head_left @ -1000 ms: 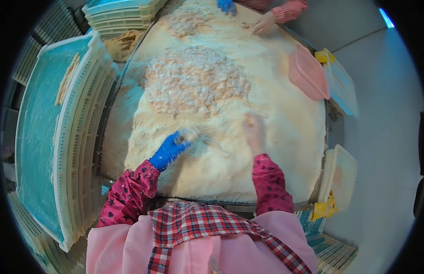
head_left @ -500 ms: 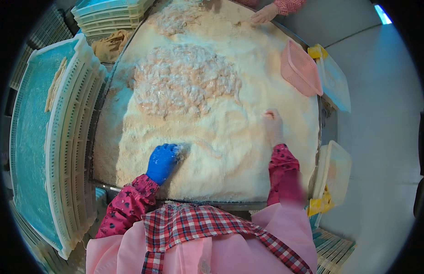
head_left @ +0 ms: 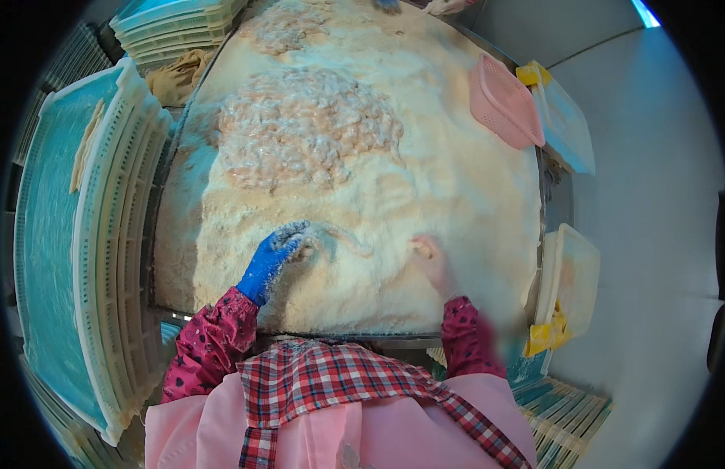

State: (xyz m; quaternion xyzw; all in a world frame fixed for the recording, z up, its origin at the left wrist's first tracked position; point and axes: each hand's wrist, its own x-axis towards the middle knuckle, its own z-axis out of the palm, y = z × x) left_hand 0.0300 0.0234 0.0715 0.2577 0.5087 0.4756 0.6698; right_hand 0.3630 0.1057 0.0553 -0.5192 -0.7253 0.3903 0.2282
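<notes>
Head view, looking down on a worktop (head_left: 378, 339) spread with pale, crumbly powder (head_left: 362, 301). Left hand (head_left: 276, 250), in a blue glove dusted white, low over the powder left of centre, fingers bent inward at a powdery clump; impossible to tell whether closed round something. Right hand (head_left: 431, 259), farther right and slightly blurred, fingers curled into a loose fist just above or against the powder; contents, if any, hidden from sight. Between the two hands, nearer the left, a thin, pale strip (head_left: 351, 242) lying curved on the powder. Beyond the hands, a broad, glistening heap of pinkish-white pieces (head_left: 308, 129), with a smaller heap (head_left: 286, 27) farther back. At far right of the powder, a pink perforated basket (head_left: 494, 119), tilted in outline by the wide lens. Along the right edge, two translucent tubs (head_left: 567, 129) with yellow at their corners. At left, a tall stack of cream trays (head_left: 122, 234), turquoise on top, near a crumpled tan cloth (head_left: 179, 76). At the top edge, part of a co-worker's blue-gloved hand (head_left: 387, 5).
</notes>
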